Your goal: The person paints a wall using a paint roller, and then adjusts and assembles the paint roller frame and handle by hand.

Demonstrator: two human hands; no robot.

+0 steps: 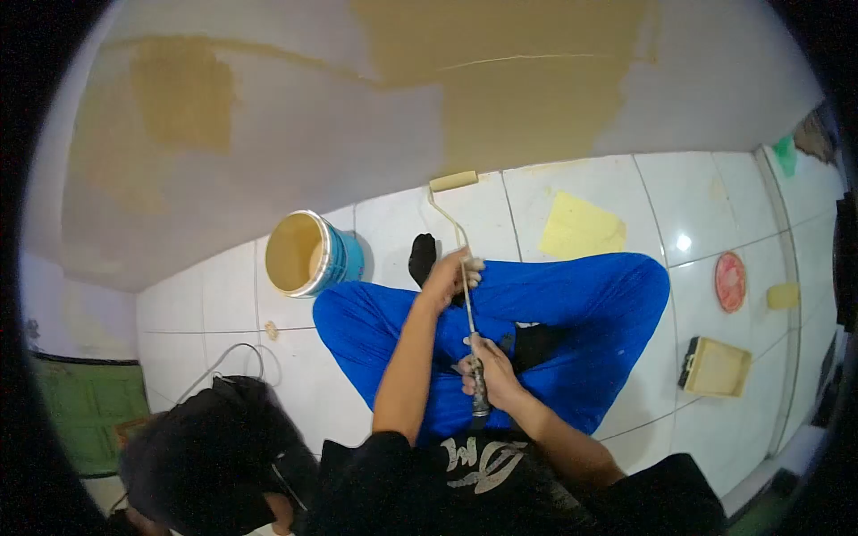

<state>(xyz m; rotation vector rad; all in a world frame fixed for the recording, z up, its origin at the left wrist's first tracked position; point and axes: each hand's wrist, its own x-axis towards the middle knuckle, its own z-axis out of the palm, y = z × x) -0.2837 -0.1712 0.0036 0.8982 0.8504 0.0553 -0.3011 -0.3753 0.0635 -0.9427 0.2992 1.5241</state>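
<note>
A long-handled paint roller (pixel 454 181) reaches from my lap to the foot of the wall, its tan sleeve lying by the floor edge. My right hand (pixel 490 368) is closed around its dark, paint-spotted grip. Farther up, my left hand (pixel 449 281) has its fingers curled around the thin metal rod. Left of my knee stands a blue paint bucket (pixel 341 259), tilted in this view, with tan paint coating its inside. The wall (pixel 313 125) in front carries uneven tan paint patches over a pale surface.
A yellow sheet (pixel 583 225) lies on the white tiles beyond my right knee. Farther right are a red lid-like disc (pixel 730 281), a small yellow piece (pixel 783 296) and a paint tray (pixel 718 367). Another person (pixel 214 456) is close at my lower left, near a green door (pixel 89 411).
</note>
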